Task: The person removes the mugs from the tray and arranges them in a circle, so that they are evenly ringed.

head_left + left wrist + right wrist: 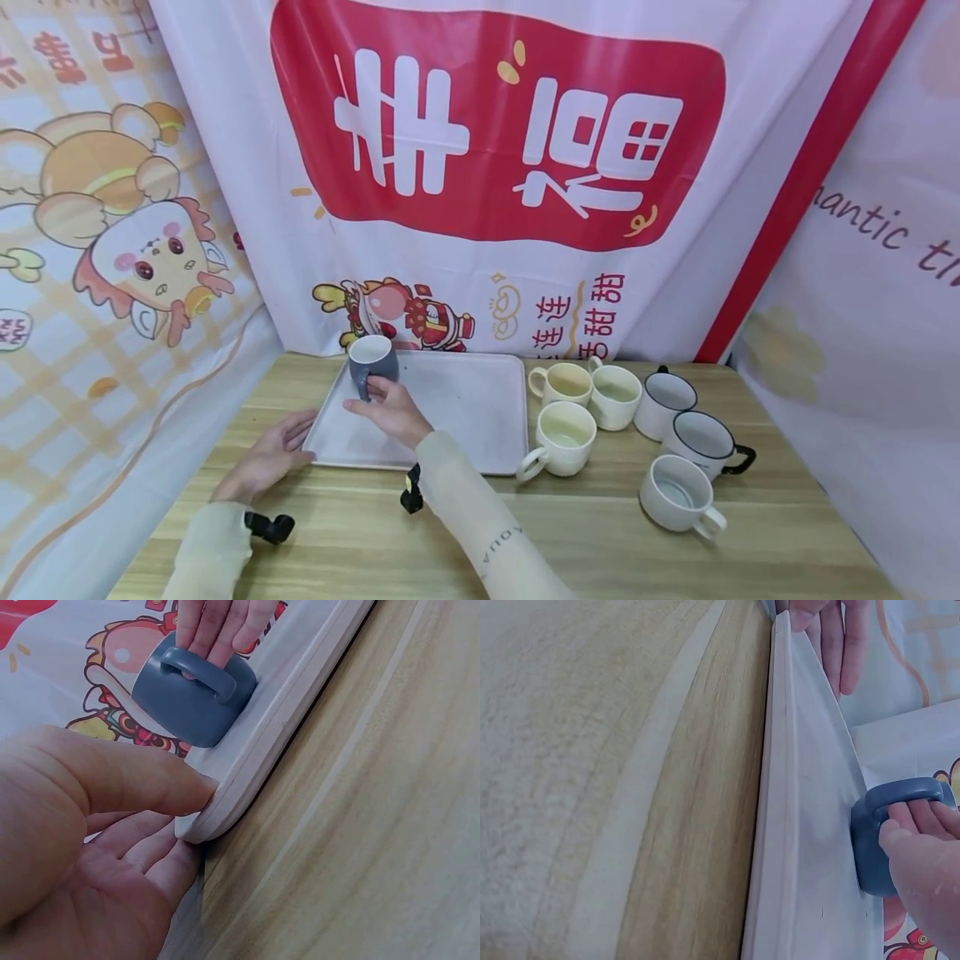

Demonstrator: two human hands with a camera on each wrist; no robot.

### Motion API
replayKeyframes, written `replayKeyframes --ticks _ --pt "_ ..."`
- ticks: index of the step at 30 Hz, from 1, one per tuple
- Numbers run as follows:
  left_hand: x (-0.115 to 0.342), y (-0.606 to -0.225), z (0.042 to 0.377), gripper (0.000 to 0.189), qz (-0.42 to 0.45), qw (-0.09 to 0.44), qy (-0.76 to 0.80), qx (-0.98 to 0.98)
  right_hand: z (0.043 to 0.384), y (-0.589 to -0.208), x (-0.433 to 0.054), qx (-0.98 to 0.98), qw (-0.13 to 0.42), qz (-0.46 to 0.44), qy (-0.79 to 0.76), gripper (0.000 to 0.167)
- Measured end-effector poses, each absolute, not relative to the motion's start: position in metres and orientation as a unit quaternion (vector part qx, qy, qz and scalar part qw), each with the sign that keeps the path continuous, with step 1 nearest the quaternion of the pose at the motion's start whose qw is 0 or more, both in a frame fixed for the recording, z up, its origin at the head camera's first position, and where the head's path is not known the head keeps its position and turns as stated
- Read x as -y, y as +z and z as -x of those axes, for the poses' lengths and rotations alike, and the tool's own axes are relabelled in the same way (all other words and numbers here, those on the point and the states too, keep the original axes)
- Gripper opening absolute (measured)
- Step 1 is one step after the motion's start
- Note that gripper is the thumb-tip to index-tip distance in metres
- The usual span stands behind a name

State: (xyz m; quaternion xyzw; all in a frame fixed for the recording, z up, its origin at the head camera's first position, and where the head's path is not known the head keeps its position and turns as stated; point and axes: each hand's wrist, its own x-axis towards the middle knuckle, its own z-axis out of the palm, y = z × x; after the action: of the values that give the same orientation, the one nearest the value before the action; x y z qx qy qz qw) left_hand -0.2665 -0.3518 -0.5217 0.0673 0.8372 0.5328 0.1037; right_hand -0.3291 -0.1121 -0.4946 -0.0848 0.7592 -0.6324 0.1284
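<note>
A dark blue-grey mug [373, 367] with a white inside is at the far left of the white rectangular tray [457, 417]. My right hand [393, 410] grips its handle, with the fingers through the loop in the right wrist view. The mug's base is at the tray surface; whether it fully rests there I cannot tell. At the tray's near left corner, my left hand [270, 454] holds the rim. In the left wrist view its thumb [161, 784] lies on the rim, and the other fingers are at the corner's outer side and underside.
Right of the tray stand a yellow mug [567, 384], a cream mug [616, 398] and a pale green-yellow mug [566, 440]. Farther right are two white mugs with dark rims [664, 406] and a plain white mug [677, 493]. Printed cloth [495, 125] hangs behind the wooden table [360, 533].
</note>
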Motion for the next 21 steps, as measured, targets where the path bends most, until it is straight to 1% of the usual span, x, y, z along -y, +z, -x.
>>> replayKeyframes --ticks 4,6,8,11,17,21 --pt "0.352 -0.523 0.268 0.086 -0.071 0.104 0.536 -0.835 0.329 -0.498 0.113 -0.772 0.086 0.044 -0.629 0.047" --pt "0.352 -0.523 0.269 0.087 -0.074 0.103 0.538 -0.834 0.329 -0.498 0.113 -0.779 0.078 0.025 -0.621 0.035" --pt "0.353 -0.522 0.269 0.087 -0.078 0.102 0.54 -0.832 0.328 -0.497 0.111 -0.785 0.081 0.01 -0.614 0.027" --pt "0.354 -0.521 0.27 0.087 -0.08 0.098 0.54 -0.832 0.323 -0.493 0.107 -0.782 0.096 -0.01 -0.615 0.021" --pt "0.355 -0.521 0.27 0.087 -0.082 0.105 0.536 -0.834 0.306 -0.48 0.092 -0.729 0.135 -0.059 -0.669 0.017" --pt "0.355 -0.523 0.27 0.087 -0.079 0.106 0.537 -0.833 0.295 -0.474 0.079 -0.699 0.15 -0.052 -0.697 0.012"
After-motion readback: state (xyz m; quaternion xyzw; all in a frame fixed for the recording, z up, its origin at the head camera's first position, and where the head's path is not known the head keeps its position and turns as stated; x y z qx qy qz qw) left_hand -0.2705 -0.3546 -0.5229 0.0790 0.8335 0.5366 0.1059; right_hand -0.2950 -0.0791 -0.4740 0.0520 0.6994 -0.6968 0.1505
